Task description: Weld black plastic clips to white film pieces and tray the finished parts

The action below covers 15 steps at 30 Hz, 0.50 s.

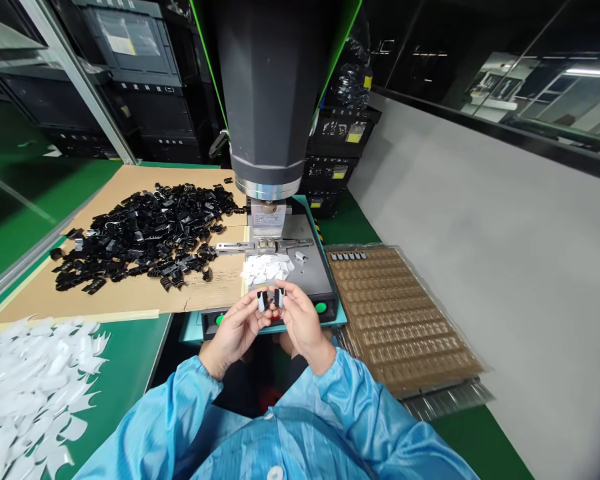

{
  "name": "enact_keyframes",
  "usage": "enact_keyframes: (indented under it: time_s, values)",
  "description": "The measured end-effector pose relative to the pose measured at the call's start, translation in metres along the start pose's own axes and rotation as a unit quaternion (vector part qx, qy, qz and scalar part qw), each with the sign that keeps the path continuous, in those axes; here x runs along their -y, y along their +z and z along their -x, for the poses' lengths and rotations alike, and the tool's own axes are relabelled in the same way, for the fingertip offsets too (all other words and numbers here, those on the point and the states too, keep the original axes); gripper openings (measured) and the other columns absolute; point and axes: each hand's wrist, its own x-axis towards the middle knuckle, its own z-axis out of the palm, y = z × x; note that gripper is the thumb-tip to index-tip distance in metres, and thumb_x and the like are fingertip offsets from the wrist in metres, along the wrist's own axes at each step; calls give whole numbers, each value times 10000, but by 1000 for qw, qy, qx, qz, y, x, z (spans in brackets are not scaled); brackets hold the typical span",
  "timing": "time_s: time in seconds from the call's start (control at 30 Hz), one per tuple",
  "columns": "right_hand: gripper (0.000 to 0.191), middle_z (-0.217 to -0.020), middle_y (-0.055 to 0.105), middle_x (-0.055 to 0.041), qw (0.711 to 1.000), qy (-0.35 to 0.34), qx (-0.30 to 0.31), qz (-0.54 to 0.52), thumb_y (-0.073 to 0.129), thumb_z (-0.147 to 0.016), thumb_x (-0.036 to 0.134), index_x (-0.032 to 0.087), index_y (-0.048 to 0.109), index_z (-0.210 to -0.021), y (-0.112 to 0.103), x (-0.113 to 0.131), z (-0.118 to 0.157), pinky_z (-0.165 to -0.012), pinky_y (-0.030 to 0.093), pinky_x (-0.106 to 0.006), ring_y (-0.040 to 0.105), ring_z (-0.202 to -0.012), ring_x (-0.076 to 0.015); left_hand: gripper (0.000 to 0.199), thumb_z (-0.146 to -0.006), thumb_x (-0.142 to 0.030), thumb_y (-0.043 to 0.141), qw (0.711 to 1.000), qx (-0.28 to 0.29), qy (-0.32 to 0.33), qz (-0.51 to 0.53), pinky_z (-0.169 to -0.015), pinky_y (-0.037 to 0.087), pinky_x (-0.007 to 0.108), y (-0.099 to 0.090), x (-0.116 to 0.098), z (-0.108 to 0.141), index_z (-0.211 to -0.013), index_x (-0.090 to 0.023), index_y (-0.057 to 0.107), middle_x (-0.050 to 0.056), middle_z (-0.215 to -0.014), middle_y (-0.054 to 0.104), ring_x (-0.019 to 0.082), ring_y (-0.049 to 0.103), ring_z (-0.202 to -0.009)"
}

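Both hands meet in front of the press machine (267,100), each pinching a small black and white part. My left hand (237,328) grips one black and white part (263,301) between thumb and fingers. A second black and white part (279,297) is held in my right hand (303,321), just beside the first. Right behind the fingers, small white pieces (267,268) lie heaped on the machine's base (313,267). One loose small part (301,257) rests to the right of that heap. My fingers partly cover both held parts.
A large pile of black parts (150,233) covers the cardboard (220,287) at left. White pieces (35,380) are heaped at the lower left. At right lies a clear tray (405,313) with several parts in its top row. Black crates (150,110) stand behind.
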Motion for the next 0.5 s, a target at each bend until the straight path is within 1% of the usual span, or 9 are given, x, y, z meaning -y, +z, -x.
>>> enact_keyframes:
  time_s: [0.07,0.13,0.2,0.23,0.3,0.37,0.43,0.5]
  values:
    - [383,-1247,723,-86,1000,1,1,9,697,-914,377,252,683,-1276,-1,-1,-1,-752,603,-350,666,-838,-180,380,-949,-325,782,1000,-3,-2,-1,-742,613,262,-1,0,0,-1291,-183,701,84,-1011,740,170,717,-857]
    - [347,-1205,723,-79,999,-7,-1,36,657,-916,349,253,664,-1249,-3,-3,-2,-738,599,-345,667,-840,-185,390,-935,-341,800,1000,-12,-8,-10,-757,621,273,-2,1,-1,-1280,-189,699,84,-1015,743,179,727,-867]
    - [291,-1100,712,-52,995,-33,-4,98,631,-896,300,254,642,-1183,-7,-5,-1,-727,590,-331,660,-834,-185,404,-909,-367,832,999,-28,-7,-28,-781,634,287,-3,5,0,-1255,-205,701,73,-1013,744,182,736,-871]
    - [271,-1053,696,-36,987,-51,-3,149,628,-881,273,258,630,-1151,-9,-5,1,-733,585,-326,656,-840,-185,405,-894,-381,849,998,-39,0,-40,-795,638,294,-3,7,1,-1234,-216,705,65,-1014,742,183,740,-874]
    - [270,-1016,664,-16,957,-93,6,276,641,-857,232,267,606,-1123,-14,-3,8,-777,579,-330,653,-879,-192,389,-867,-396,878,995,-59,17,-74,-823,638,293,-2,15,3,-1180,-233,715,49,-1023,736,182,742,-902]
    - [317,-1051,648,-21,912,-134,17,388,659,-843,203,277,586,-1142,-18,0,18,-839,573,-354,652,-943,-208,367,-842,-390,902,991,-72,28,-112,-835,624,264,0,23,5,-1126,-244,721,34,-1013,732,172,732,-923]
    - [347,-1079,639,-36,874,-173,25,454,660,-835,174,279,576,-1156,-22,3,27,-878,565,-378,650,-987,-226,355,-821,-388,918,985,-80,31,-148,-817,611,236,3,31,8,-1087,-255,724,21,-974,729,159,719,-902]
    - [348,-1093,643,-49,852,-200,39,483,644,-841,151,276,588,-1161,-29,9,33,-899,560,-388,655,-1018,-239,362,-800,-413,929,979,-86,32,-184,-809,616,244,5,38,11,-1066,-269,729,20,-982,736,162,715,-881]
